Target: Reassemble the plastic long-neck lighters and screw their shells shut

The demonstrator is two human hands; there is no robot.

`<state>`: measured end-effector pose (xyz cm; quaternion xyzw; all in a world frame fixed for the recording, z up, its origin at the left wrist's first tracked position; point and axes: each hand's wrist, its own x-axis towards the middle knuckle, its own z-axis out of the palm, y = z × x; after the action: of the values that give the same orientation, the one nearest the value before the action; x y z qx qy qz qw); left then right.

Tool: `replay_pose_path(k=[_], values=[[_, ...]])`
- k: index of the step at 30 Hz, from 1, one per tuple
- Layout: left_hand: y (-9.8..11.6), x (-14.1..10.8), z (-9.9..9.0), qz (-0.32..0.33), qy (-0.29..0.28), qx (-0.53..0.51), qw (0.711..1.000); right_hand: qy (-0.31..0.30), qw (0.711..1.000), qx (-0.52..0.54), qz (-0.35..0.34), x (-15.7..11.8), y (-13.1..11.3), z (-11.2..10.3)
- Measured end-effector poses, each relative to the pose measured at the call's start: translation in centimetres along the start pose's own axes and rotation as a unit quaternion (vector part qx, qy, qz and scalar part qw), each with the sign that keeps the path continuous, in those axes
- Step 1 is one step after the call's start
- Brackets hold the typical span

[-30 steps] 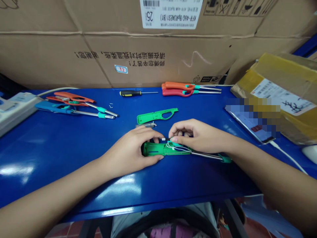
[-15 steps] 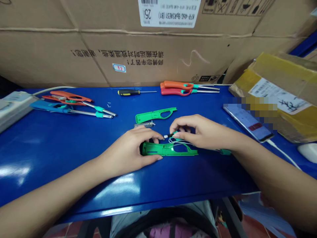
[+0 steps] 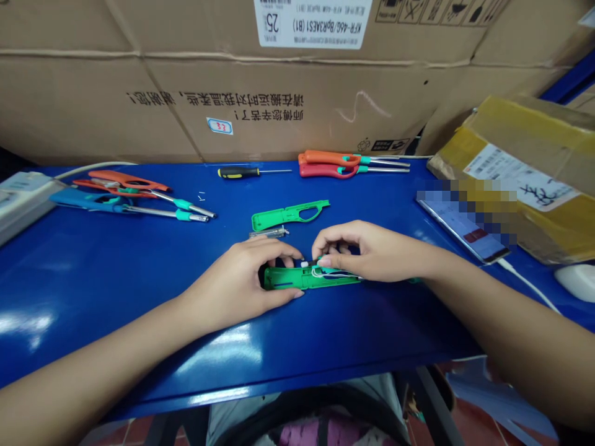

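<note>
My left hand [image 3: 253,275] grips the closed end of a green lighter shell half [image 3: 290,279], its hollow side up on the blue table. Between the fingers of my right hand [image 3: 348,251] is the igniter [image 3: 310,264], a small black piece with a white tip and thin white wires. It sits just over the shell's middle, and my right hand covers the shell's handle end. Behind my hands lie the other green shell half [image 3: 290,215] and a clear fuel tank [image 3: 272,232] with a metal fitting.
Red and orange lighters [image 3: 330,164] lie at the back beside a screwdriver [image 3: 239,172]. More lighters [image 3: 116,198] and a power strip [image 3: 25,198] are at the left. At the right are a phone [image 3: 465,226], a taped box [image 3: 525,173] and a white mouse [image 3: 579,282].
My right hand has moved slightly left and down, bringing the igniter and its wires closer over the green shell. My left hand keeps its grip on the shell.
</note>
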<state>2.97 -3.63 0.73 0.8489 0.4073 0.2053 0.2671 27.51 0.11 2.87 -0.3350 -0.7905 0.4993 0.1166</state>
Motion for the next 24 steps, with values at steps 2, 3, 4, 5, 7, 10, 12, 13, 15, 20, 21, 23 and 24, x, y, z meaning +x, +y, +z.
replay_pose_path(k=[2,3,4,5,7,10,12,13,15,20,21,23,24], values=[[0.0,0.0,0.0,0.001,0.001,0.001,1.0,-0.002,1.0,0.0,-0.003,0.0,0.0,0.0],[0.0,0.0,0.0,0.001,0.001,0.0,1.0,-0.002,1.0,0.0,-0.003,0.0,0.0,0.1],[0.0,0.0,0.0,0.001,0.001,-0.001,1.0,-0.001,1.0,0.0,-0.001,0.1,0.0,0.1],[0.0,0.0,0.0,0.001,0.002,-0.002,1.0,-0.001,1.0,0.001,0.001,0.1,0.0,0.1],[0.0,-0.1,0.0,0.001,0.003,-0.004,1.0,-0.003,1.0,0.003,0.006,0.1,-0.1,0.0],[-0.1,-0.1,0.0,0.001,0.004,-0.003,1.0,-0.012,1.0,0.008,0.006,-0.1,-0.2,-0.2],[-0.1,0.0,0.0,0.001,0.005,-0.002,1.0,-0.013,1.0,0.006,0.004,-0.2,-0.3,-0.3],[-0.1,0.0,0.0,0.001,0.005,-0.003,1.0,-0.012,1.0,0.004,0.003,-0.3,-0.4,-0.4],[-0.1,0.0,0.0,0.001,0.003,-0.004,1.0,-0.012,1.0,-0.002,0.002,-0.4,-0.5,-0.5],[0.0,-0.1,-0.1,-0.003,-0.001,-0.003,1.0,-0.023,1.0,-0.011,-0.014,-0.7,-0.6,-0.9],[0.0,-0.1,-0.1,-0.003,-0.002,-0.003,1.0,-0.021,1.0,-0.011,-0.017,-0.7,-0.7,-1.0],[-0.1,-0.1,-0.1,-0.001,-0.001,-0.004,1.0,-0.013,1.0,-0.01,-0.022,-0.8,-0.7,-1.2],[-0.1,-0.1,0.0,0.0,0.0,-0.004,1.0,-0.007,1.0,-0.01,-0.025,-0.8,-0.7,-1.2]])
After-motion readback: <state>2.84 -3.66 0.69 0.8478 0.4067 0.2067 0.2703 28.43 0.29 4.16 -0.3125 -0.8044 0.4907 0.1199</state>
